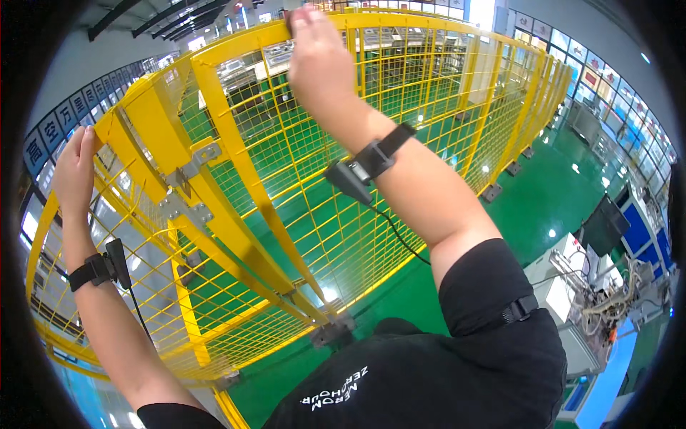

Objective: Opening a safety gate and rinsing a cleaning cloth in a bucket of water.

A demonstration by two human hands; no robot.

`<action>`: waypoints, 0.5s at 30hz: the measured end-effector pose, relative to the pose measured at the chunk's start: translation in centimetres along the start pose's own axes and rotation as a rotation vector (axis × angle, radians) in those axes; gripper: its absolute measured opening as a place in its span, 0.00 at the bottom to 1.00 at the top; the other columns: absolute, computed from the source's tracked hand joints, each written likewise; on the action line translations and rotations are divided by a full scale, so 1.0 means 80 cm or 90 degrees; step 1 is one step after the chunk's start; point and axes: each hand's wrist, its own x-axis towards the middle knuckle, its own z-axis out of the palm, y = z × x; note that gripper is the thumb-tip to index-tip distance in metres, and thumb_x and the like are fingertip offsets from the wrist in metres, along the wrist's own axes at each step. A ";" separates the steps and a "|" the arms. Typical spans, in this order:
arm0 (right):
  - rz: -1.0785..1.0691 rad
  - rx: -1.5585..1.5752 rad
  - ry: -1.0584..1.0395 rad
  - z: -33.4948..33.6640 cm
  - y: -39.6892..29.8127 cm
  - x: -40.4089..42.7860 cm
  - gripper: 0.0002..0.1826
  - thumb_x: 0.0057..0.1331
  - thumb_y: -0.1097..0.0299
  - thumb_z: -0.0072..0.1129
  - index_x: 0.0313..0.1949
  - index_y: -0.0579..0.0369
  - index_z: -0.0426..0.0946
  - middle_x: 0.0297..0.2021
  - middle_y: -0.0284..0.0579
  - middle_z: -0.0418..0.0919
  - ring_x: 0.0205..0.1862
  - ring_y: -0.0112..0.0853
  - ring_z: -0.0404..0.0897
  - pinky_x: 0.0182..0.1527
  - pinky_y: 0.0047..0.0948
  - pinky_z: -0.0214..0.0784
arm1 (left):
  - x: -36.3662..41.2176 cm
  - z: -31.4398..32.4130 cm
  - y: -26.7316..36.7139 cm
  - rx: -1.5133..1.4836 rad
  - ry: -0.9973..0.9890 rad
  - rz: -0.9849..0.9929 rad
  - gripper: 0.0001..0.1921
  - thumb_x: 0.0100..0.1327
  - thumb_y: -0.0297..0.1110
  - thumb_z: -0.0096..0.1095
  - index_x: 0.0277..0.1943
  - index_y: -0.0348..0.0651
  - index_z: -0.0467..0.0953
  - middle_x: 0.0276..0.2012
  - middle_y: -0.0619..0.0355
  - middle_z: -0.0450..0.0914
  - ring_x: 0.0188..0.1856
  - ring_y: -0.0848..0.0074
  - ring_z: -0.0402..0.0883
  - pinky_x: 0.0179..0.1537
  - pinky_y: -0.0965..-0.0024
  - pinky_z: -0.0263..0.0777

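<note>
My left hand [75,171] grips the upper corner of a yellow wire-mesh fence panel [126,153] at the left. Raised in front of me, my right hand [321,67] is at the top rail [370,21] of the neighbouring mesh panel. A small dark reddish object [291,24], mostly hidden, shows at its fingers against the rail. Between the hands stands a yellow post [153,120]. A metal latch plate [206,154] and a bolted metal bracket [185,208] sit where the post and panel frames meet.
Yellow mesh fencing runs away to the right on dark floor feet [491,192] over a green floor [541,198]. Wired equipment [605,289] stands at the right. Behind the mesh are work tables [236,72]. Thin cables hang from the straps on both wrists.
</note>
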 end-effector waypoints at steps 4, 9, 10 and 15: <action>-0.050 0.028 -0.009 -0.001 -0.026 0.004 0.22 0.64 0.79 0.56 0.58 0.68 0.76 0.57 0.59 0.79 0.61 0.49 0.78 0.62 0.41 0.74 | 0.000 -0.007 -0.007 0.007 -0.054 -0.014 0.25 0.79 0.56 0.43 0.41 0.40 0.73 0.36 0.47 0.81 0.41 0.55 0.82 0.42 0.59 0.71; 0.021 -0.021 0.021 -0.003 -0.026 0.007 0.20 0.64 0.79 0.56 0.56 0.71 0.78 0.54 0.59 0.80 0.57 0.49 0.78 0.60 0.40 0.75 | 0.008 -0.010 0.014 0.020 -0.053 -0.020 0.27 0.78 0.58 0.42 0.40 0.40 0.75 0.35 0.46 0.82 0.41 0.52 0.83 0.41 0.55 0.71; 0.017 -0.001 0.011 -0.002 -0.042 0.005 0.21 0.64 0.79 0.56 0.56 0.71 0.78 0.55 0.59 0.80 0.57 0.50 0.78 0.59 0.39 0.76 | 0.008 -0.010 0.011 0.051 -0.044 -0.020 0.27 0.77 0.58 0.41 0.38 0.40 0.74 0.34 0.45 0.81 0.40 0.51 0.83 0.40 0.54 0.71; -0.116 0.010 -0.037 -0.017 -0.028 0.004 0.20 0.64 0.79 0.55 0.56 0.70 0.78 0.55 0.56 0.81 0.56 0.47 0.79 0.57 0.39 0.77 | -0.001 -0.008 0.007 0.044 -0.048 -0.043 0.27 0.77 0.58 0.41 0.38 0.41 0.75 0.33 0.45 0.81 0.39 0.51 0.82 0.39 0.54 0.71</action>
